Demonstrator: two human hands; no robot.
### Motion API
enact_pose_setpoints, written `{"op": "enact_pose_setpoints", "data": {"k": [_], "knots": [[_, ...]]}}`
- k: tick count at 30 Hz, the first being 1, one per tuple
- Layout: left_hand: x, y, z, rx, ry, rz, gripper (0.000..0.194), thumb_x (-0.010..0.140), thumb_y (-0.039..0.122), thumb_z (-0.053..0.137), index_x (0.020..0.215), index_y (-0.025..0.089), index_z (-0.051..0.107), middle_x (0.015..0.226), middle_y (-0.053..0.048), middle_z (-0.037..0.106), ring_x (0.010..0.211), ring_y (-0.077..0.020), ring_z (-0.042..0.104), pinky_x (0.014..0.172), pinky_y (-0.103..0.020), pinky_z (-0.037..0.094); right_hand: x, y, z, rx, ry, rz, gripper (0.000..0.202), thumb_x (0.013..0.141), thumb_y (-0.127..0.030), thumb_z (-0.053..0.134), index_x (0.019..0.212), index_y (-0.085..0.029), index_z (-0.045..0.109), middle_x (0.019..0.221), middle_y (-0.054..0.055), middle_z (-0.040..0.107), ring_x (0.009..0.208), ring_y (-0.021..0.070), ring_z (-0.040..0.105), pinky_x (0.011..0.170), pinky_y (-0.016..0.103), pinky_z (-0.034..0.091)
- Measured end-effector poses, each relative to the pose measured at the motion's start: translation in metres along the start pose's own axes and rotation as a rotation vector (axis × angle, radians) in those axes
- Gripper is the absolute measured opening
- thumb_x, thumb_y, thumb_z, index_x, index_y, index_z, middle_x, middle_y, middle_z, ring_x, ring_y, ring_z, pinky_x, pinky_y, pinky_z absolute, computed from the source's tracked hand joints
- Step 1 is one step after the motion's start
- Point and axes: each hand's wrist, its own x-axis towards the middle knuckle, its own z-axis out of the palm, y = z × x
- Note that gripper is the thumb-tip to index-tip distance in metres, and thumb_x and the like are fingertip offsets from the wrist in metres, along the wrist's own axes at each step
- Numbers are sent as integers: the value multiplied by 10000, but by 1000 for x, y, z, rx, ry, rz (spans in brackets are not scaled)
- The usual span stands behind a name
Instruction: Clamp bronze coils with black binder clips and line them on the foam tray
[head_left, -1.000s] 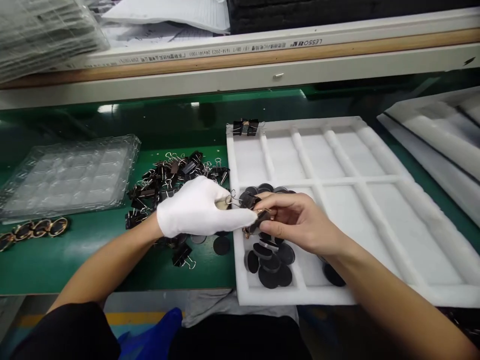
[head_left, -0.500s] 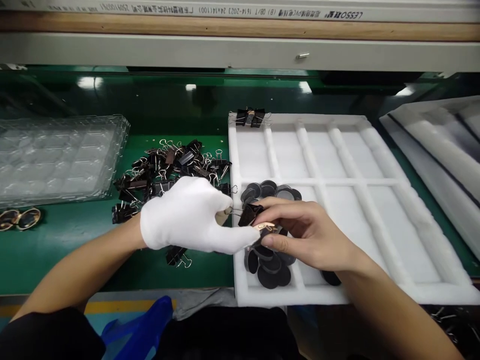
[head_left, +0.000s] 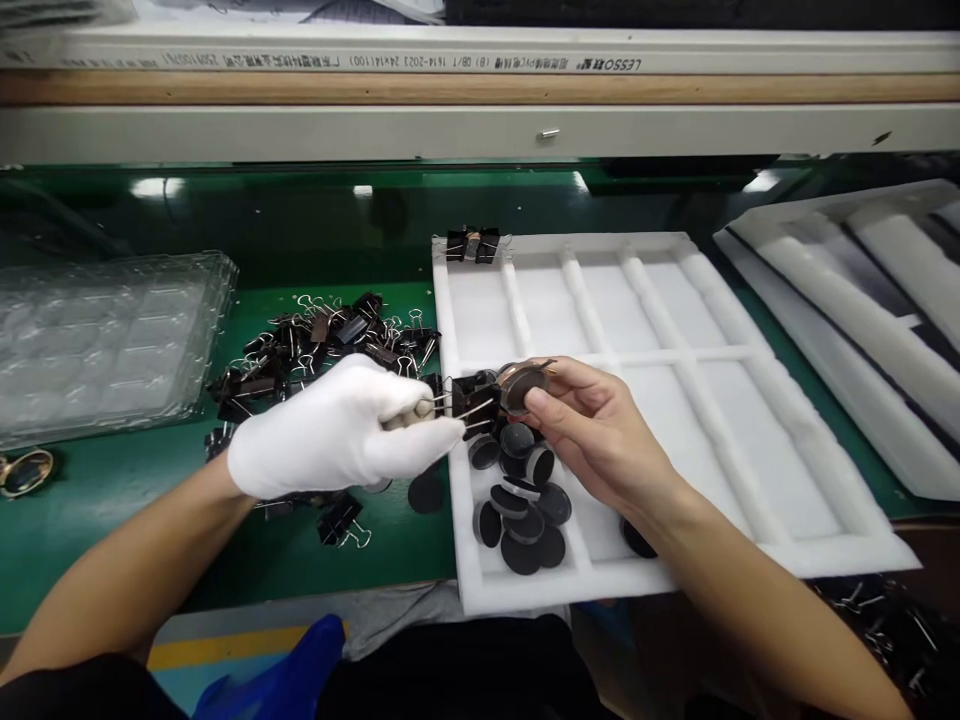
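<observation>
Okay, gloved left hand (head_left: 349,428) pinches the wire handles of a black binder clip (head_left: 478,408); bare right hand (head_left: 611,430) grips a gold-rimmed disc (head_left: 522,390) between thumb and fingers. Disc is above the white tray (head_left: 667,357), over loose dark discs (head_left: 523,525), clip heap (head_left: 351,330) to the left.

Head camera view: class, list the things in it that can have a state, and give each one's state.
Left hand, gloved, pinching
Right hand, bare, gripping
Black clip, held; jaws unclear
Round piece, held, tilted
Clip pile, heaped, loose
Black discs, mostly piled, some tilted
White foam tray, flat, partly filled
Clear plastic trays, stacked
</observation>
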Motion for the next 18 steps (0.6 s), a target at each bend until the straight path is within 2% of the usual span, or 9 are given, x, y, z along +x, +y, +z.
{"op": "enact_pose_setpoints", "data": {"k": [4,10,14,15,18], "knots": [[1,5,6,-5,31,31,502,975,326,572,561,175,330,446,79,376,418,-24,315,430,-214,245,-1,4,-1,-54,-73,-29,163,887,-260,838,1043,-307,822,1044,0,801,921,120,734,881,248,614],[1,6,7,25,17,-4,503,981,371,556,565,180,348,459,76,359,429,-39,321,448,-230,259,-1,7,0,-76,-60,-18,189,866,-316,854,1047,-282,812,1068,30,804,958,169,749,887,320,629],[-1,11,-11,122,-157,-126,476,1037,472,433,663,191,519,562,42,511,498,-81,416,513,-264,300,-2,6,-1,-84,-12,13,229,820,-364,883,1010,-269,796,1038,38,792,981,201,741,908,367,624],[-3,12,-18,155,-169,-163,490,1051,487,389,695,195,556,599,27,549,523,-94,439,532,-275,307,-2,5,-2,-71,15,17,234,813,-384,883,1000,-278,791,1039,32,784,978,204,735,917,379,622],[-11,10,-38,304,-59,-286,540,1040,542,383,646,204,533,567,11,507,511,-113,410,548,-302,281,-1,0,-6,18,111,55,213,800,-452,862,920,-301,772,1018,30,748,946,218,710,900,410,632]]}}
